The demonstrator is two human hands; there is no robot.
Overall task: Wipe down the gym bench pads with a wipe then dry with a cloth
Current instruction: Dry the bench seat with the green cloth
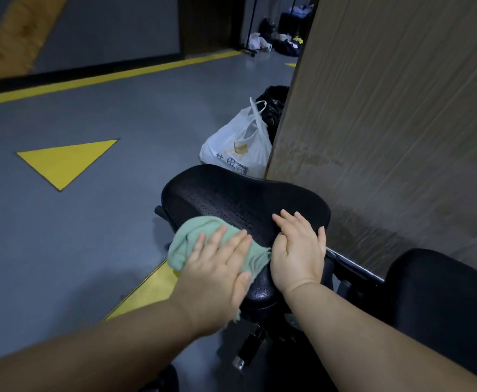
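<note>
Left grip: left hand (220,267) flat, fingers straight and spread, pressing down on the green cloth (186,239) — not curled round it.
Cloth: bunched at the near-left edge of the seat pad (231,193), part of it hanging past that edge.
Right grip: right hand (296,250) flat on the near-right part of the pad, fingers straight, thumb toward the right edge; nothing held, just beside the cloth.
Pad surface: far half beaded with droplets, not yet dried.
Stage: judged to be drying; no wipe in view.
Risk, cloth: pinned by palm pressure alone — could slip out on a quick stroke and drop off the left edge to the floor (76,236).
Risk, coverage: little of the bunched cloth touches the pad; likely to smear, or to miss the far edge.
Risk, brace: wet pad under the right palm, so it could skid; cannot tell whether the pad is free to turn.
Risk, surroundings: wood panel (387,108) close along the right edge, so knuckles may strike it.
Second pad: back pad (443,292) at lower right, untouched; wetness impossible to tell.
</note>
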